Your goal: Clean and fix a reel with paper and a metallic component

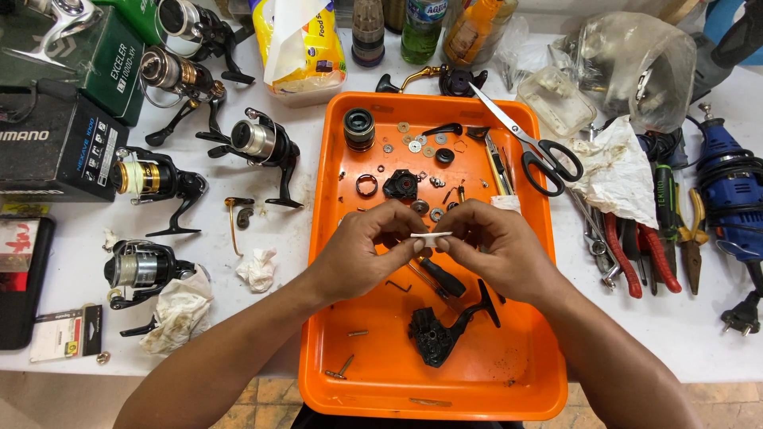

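I see bare room in the lower part of the orange tray (334,238), broken only by the black reel body (437,334) at lower centre. The tray's upper half is thick with small washers and parts. At left, fishing reels (254,143) crowd the table (699,334); at right, scissors (532,143), pliers (636,254) and a blue rotary tool (727,191) block passage.

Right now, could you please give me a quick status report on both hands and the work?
Left hand and right hand pinch small white strip between fingertips. Held above orange plastic tray. Black reel body lies below; nothing blocking.
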